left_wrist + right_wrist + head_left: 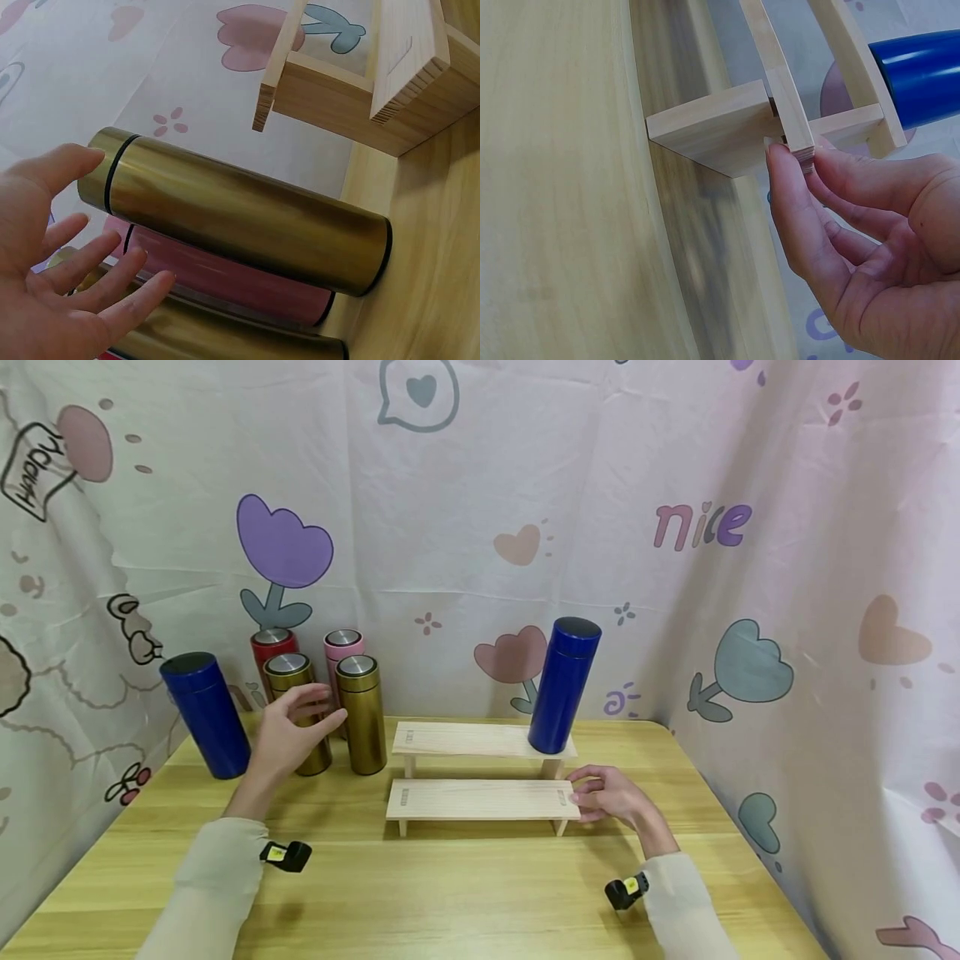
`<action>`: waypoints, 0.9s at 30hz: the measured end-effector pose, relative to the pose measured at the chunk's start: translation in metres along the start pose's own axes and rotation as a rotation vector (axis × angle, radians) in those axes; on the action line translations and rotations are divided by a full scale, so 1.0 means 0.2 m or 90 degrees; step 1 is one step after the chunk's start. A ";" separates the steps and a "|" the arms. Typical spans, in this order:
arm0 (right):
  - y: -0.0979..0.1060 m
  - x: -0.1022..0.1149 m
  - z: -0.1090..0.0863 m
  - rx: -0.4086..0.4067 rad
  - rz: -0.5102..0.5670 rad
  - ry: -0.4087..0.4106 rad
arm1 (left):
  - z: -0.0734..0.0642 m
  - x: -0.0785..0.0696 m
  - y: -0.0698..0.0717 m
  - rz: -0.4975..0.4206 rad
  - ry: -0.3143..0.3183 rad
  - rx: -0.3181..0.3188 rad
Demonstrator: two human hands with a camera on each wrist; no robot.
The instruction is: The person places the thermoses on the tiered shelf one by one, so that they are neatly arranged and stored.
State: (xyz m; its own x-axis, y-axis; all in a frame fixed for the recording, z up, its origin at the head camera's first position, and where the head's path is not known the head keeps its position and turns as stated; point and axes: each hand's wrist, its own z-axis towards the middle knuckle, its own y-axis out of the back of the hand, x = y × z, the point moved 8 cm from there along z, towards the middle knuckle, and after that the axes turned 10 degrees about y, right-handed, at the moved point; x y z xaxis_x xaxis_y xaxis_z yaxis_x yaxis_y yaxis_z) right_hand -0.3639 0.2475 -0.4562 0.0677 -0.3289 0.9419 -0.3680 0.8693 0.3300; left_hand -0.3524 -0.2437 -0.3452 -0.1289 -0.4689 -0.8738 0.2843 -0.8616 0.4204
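Note:
My left hand (288, 731) is among the thermos bottles at the left, its fingers spread and nothing held. In the left wrist view the thumb lies by the cap of the nearer gold thermos (240, 210), and the other fingers extend in front of a pink thermos (225, 266) and a second gold thermos (225, 330); whether they touch is unclear. With thumb and fingers, my right hand (611, 795) pinches the right end of the lower board of a two-step wooden shelf (480, 797). On the upper step's right end stands a blue thermos (564, 685).
Another blue thermos (206, 714) stands at the far left of the wooden table (480, 893). Behind the gold bottles is a red thermos (272, 647). A patterned curtain (450, 510) hangs along the table's back and sides.

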 end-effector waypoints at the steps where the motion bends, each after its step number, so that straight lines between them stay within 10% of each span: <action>1: 0.00 0.00 0.00 0.000 0.000 0.001 | 0.00 0.00 -0.01 -0.001 0.000 -0.001; 27: 0.01 -0.01 0.01 -0.005 0.001 -0.004 | 0.11 0.12 -0.17 0.044 0.086 0.137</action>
State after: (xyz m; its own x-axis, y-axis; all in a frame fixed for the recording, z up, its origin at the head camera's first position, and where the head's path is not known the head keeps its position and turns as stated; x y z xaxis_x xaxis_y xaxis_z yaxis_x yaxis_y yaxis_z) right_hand -0.3667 0.2490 -0.4587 0.0608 -0.3297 0.9421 -0.3615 0.8725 0.3286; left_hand -0.3863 -0.2296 -0.3753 0.0154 -0.5105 -0.8597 0.0774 -0.8566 0.5101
